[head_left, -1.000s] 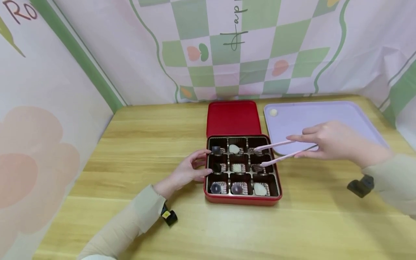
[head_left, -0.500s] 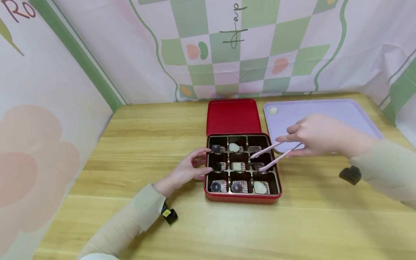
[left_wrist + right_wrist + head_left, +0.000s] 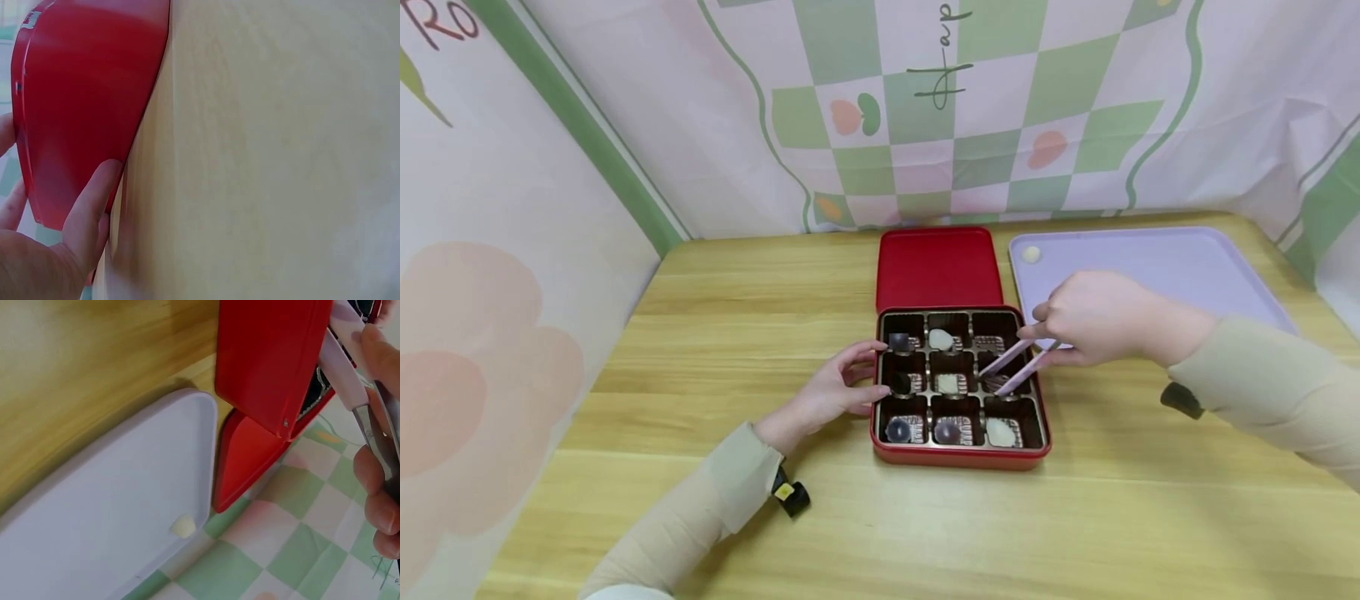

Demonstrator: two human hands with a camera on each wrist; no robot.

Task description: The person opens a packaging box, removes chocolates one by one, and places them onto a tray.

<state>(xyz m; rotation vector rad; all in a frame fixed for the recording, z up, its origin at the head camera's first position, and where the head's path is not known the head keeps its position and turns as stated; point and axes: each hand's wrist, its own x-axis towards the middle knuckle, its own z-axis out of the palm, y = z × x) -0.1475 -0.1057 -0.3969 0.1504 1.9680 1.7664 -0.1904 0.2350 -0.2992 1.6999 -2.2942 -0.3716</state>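
Surface: wooden table (image 3: 715,333), checkered backdrop behind.
Tongs: pink tongs (image 3: 1011,367) now lower, tips inside the box's middle-right cell, around a chocolate (image 3: 996,383).
Right hand: right hand (image 3: 1101,317) pinches the tongs, moved left since earlier.
Box: red box (image 3: 958,457) at table centre.
Left hand: left hand (image 3: 827,392) still rests, fingers relaxed, against the box's left wall.
Tray: lilac tray (image 3: 1150,258) far right.

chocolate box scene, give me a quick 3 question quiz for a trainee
1. True or false: the left hand rests against the left wall of the red chocolate box.
2. The right hand holds: A a spoon, B pink tongs, C the red lid.
3. What lies on the lilac tray?

Key
1. True.
2. B; their tips reach into the right cell of the middle row.
3. One small pale sweet, near the tray's far left corner.
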